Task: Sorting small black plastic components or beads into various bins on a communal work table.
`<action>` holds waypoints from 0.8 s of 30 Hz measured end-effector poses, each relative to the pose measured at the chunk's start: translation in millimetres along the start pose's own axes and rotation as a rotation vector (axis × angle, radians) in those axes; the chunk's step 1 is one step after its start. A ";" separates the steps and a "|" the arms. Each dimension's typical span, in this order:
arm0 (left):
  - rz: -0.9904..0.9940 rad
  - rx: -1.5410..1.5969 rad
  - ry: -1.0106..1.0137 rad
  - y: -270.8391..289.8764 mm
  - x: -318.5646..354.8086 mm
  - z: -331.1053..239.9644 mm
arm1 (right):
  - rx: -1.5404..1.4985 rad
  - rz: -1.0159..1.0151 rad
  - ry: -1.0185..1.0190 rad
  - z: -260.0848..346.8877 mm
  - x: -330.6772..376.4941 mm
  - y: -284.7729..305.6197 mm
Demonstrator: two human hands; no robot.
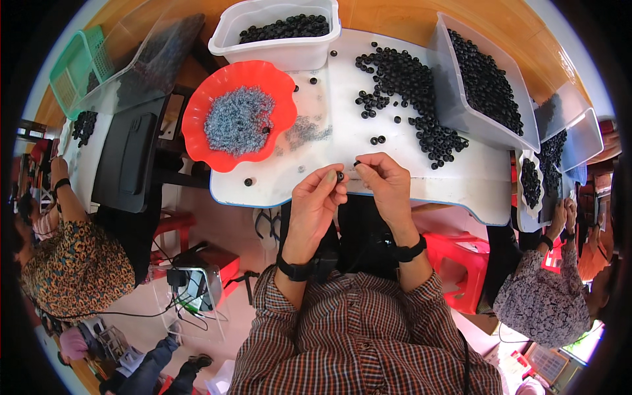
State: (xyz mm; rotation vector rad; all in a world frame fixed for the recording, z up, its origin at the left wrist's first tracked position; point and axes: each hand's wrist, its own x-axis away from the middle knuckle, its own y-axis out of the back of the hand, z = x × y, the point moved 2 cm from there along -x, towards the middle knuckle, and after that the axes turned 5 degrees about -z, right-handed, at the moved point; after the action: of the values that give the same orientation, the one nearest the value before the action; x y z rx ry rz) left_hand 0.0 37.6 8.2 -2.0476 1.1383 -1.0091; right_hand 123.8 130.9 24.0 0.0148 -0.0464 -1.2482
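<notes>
Near the table's front edge, my left hand (315, 205) pinches a small round black part (340, 176) with a hole in it between thumb and fingers. Close by on its right, my right hand (390, 187) is closed on a small black piece (357, 163), mostly covered by the fingertips. The two hands are a little apart. A scalloped red bowl (195, 135), full of small bluish-grey see-through pieces (238, 118), is left of my hands. Beyond my right hand, many loose round black parts (405, 79) spread over the white table (342, 125).
A white tub (276, 56) of black parts stands at the back. The translucent bin (454, 95) at the right holds more. Small grey pieces (308, 131) lie beside the bowl. People work at both sides; a red stool (461, 266) is below right.
</notes>
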 end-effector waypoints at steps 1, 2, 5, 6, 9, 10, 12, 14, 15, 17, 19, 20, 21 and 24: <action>0.004 0.015 0.004 -2.1 -0.6 -0.2 | -0.100 0.037 -0.055 4.2 1.9 1.6; 0.009 0.031 0.009 -4.1 -0.6 -0.2 | -0.199 0.074 -0.110 5.6 3.6 1.7; 0.027 0.033 0.003 -12.3 -0.2 1.2 | -0.312 0.096 -0.080 6.3 6.7 3.5; 0.024 0.034 0.001 -14.3 0.2 1.3 | -0.312 0.099 -0.081 6.4 7.5 3.3; 0.048 0.065 -0.005 -18.6 1.7 1.4 | -0.383 0.103 -0.053 8.7 9.4 2.2; 0.046 0.056 -0.001 -18.9 2.2 1.4 | -0.391 0.116 -0.046 9.7 10.0 1.5; 0.043 0.047 0.001 -18.5 2.4 1.9 | -0.399 0.131 -0.039 9.9 10.9 0.7; 0.064 0.055 -0.009 -17.7 1.9 2.4 | -0.361 0.123 -0.011 10.3 11.7 0.7; 0.063 0.056 -0.009 -16.5 1.6 3.1 | -0.361 0.124 -0.012 10.3 12.0 -0.1; 0.079 0.058 -0.023 -14.9 1.3 3.9 | -0.376 0.114 -0.005 10.7 12.7 -1.7; 0.058 0.047 -0.020 -17.1 2.2 3.7 | -0.367 0.113 0.002 10.5 12.8 -1.7; 0.037 0.036 -0.017 -17.7 2.5 4.1 | -0.358 0.112 0.010 10.3 12.8 -1.6; 0.036 0.037 -0.018 -17.9 2.8 4.2 | -0.358 0.113 0.009 10.2 12.9 -2.1; 0.043 0.019 -0.036 -17.6 3.0 4.8 | -0.357 0.109 0.002 9.5 13.4 -3.2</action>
State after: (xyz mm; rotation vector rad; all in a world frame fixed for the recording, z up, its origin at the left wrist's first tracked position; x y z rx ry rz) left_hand 12.7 43.8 20.1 -2.0092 1.1452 -0.9549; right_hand 124.6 117.3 33.7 -0.2923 0.1756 -1.1336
